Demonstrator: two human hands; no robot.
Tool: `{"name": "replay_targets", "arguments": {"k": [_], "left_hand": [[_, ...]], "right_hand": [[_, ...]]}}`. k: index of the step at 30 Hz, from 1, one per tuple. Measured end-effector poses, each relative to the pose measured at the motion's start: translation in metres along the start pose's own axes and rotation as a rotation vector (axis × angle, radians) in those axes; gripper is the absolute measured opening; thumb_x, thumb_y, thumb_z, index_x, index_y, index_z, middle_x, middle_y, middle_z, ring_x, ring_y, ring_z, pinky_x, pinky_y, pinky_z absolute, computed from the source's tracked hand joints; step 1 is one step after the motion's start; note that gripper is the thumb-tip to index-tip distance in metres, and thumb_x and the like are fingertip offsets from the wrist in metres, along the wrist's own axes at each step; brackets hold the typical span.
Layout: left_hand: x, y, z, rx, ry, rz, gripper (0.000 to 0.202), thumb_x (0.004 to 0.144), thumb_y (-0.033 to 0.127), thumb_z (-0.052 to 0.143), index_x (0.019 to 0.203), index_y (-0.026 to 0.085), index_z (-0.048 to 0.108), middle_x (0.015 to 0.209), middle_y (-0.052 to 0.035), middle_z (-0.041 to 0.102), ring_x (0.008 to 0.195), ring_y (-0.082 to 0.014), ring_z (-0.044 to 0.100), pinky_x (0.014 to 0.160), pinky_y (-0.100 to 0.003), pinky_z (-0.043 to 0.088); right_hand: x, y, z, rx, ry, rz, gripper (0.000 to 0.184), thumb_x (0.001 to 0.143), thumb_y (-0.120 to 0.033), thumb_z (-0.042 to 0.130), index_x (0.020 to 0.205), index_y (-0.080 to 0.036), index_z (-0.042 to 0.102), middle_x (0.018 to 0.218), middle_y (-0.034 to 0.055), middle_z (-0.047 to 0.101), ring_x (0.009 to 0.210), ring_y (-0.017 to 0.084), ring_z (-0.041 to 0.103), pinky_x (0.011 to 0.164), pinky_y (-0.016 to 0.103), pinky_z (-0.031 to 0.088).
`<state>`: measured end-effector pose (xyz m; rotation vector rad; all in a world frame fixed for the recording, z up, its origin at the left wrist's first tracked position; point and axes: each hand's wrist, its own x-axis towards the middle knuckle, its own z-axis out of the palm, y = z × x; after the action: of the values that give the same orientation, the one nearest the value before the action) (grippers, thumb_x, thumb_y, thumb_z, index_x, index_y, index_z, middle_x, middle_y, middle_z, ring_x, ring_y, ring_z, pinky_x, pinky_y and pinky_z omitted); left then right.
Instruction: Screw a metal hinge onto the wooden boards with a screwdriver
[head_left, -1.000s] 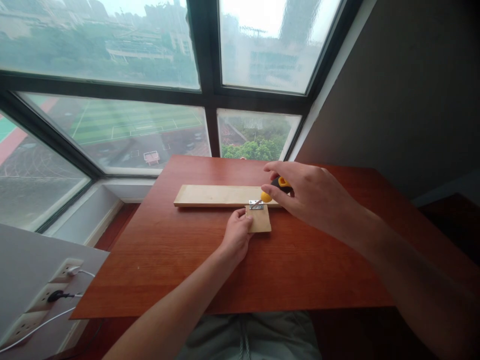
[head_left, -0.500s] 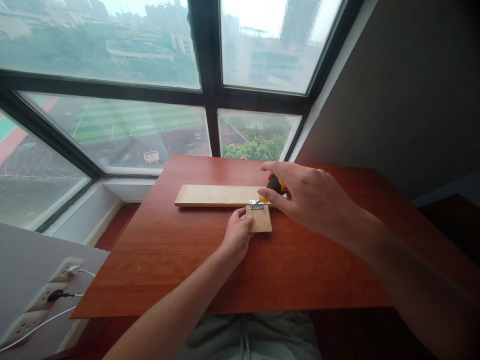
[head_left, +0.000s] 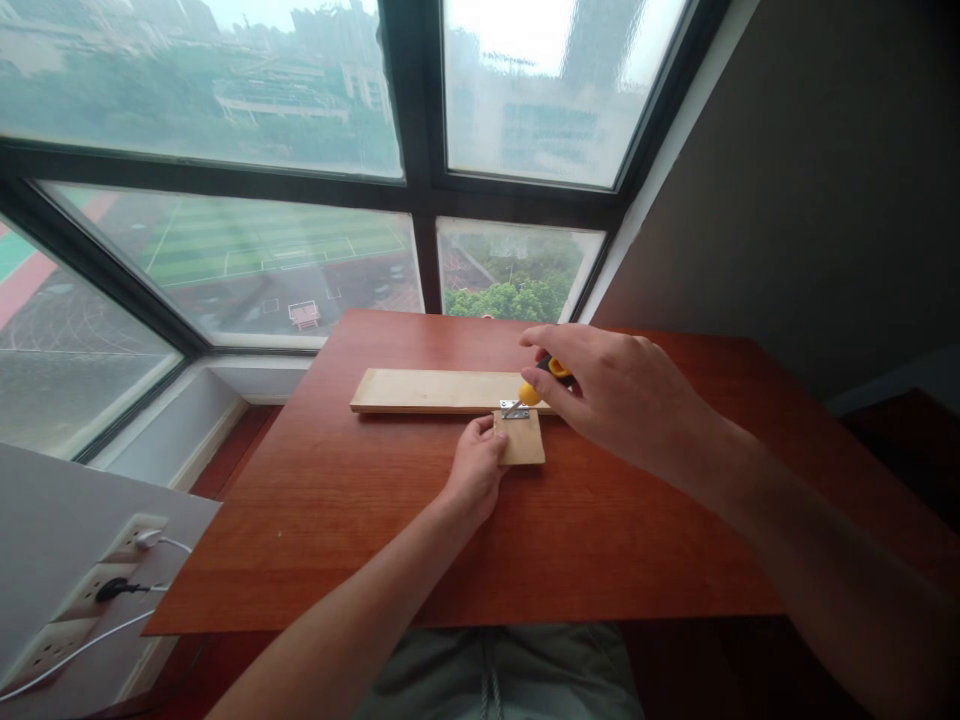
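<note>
tabletop (head_left: 360,560): near edge by your lap, a wide stretch of wood inside it. your left grip (head_left: 476,466): closed on the small board (head_left: 524,442), at its left edge. hinge (head_left: 521,412): metal, at that board's far edge. your right grip (head_left: 619,378): curled round the screwdriver (head_left: 529,394), tip at the hinge. long board (head_left: 427,390): behind, short of the far edge.

No legible lettering, labels, brands, numbers or signs anywhere
</note>
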<state>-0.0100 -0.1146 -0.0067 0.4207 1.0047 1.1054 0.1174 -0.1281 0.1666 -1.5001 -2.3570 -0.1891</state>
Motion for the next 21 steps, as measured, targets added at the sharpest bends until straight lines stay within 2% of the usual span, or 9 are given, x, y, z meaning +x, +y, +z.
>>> {"name": "replay_targets", "arguments": {"k": [4,7,10,13,18,21], "left_hand": [[0.0004,-0.0003,-0.0008,0.000,-0.007,0.013,0.030,0.074,0.008,0.067,0.102,0.014,0.057,0.093,-0.0083,0.070,0.076,-0.0160,0.066,0.072,-0.029,0.056],[-0.0001,0.0000,-0.0008,0.014,-0.020,0.015,0.025,0.077,0.009,0.065,0.101,0.014,0.057,0.092,-0.0083,0.069,0.073,-0.0148,0.065,0.069,-0.028,0.056],[-0.0004,0.0006,0.0001,0.011,-0.011,0.005,0.026,0.078,0.007,0.064,0.102,0.014,0.057,0.095,-0.0090,0.070,0.075,-0.0147,0.065,0.071,-0.028,0.056],[-0.0003,0.0005,0.0006,0.007,0.004,0.003,0.028,0.076,0.006,0.064,0.102,0.014,0.056,0.095,-0.0088,0.070,0.075,-0.0149,0.066,0.072,-0.029,0.056],[-0.0006,-0.0006,-0.0002,0.014,-0.010,0.015,0.026,0.076,0.008,0.066,0.100,0.014,0.058,0.087,-0.0067,0.069,0.070,-0.0138,0.064,0.070,-0.028,0.056],[-0.0006,-0.0008,-0.0003,0.019,-0.024,0.016,0.025,0.076,0.008,0.065,0.100,0.013,0.059,0.087,-0.0072,0.069,0.071,-0.0140,0.064,0.070,-0.028,0.056]], "right_hand": [[-0.0017,-0.0001,-0.0017,0.042,0.001,-0.047,0.044,0.085,-0.020,0.050,0.129,-0.020,0.055,0.120,0.0071,0.068,0.101,0.024,0.066,0.076,0.033,0.050],[-0.0024,-0.0011,-0.0027,0.046,0.000,-0.071,0.047,0.084,-0.022,0.052,0.131,-0.020,0.054,0.124,0.0073,0.066,0.110,0.026,0.063,0.081,0.035,0.051],[-0.0007,-0.0018,-0.0022,-0.002,0.006,-0.014,0.039,0.092,-0.033,0.049,0.128,-0.021,0.057,0.119,0.0061,0.069,0.096,0.025,0.067,0.069,0.034,0.050],[0.0006,-0.0017,-0.0022,-0.024,0.001,0.022,0.034,0.095,-0.031,0.044,0.123,-0.022,0.061,0.110,0.0049,0.072,0.087,0.022,0.069,0.063,0.032,0.048],[-0.0025,-0.0023,-0.0041,0.040,-0.004,-0.039,0.047,0.084,-0.020,0.051,0.131,-0.019,0.054,0.123,0.0058,0.068,0.105,0.024,0.065,0.076,0.033,0.050],[-0.0031,-0.0028,-0.0040,0.035,0.004,-0.037,0.047,0.085,-0.024,0.053,0.132,-0.019,0.053,0.125,0.0059,0.067,0.108,0.025,0.064,0.076,0.034,0.050]]}}
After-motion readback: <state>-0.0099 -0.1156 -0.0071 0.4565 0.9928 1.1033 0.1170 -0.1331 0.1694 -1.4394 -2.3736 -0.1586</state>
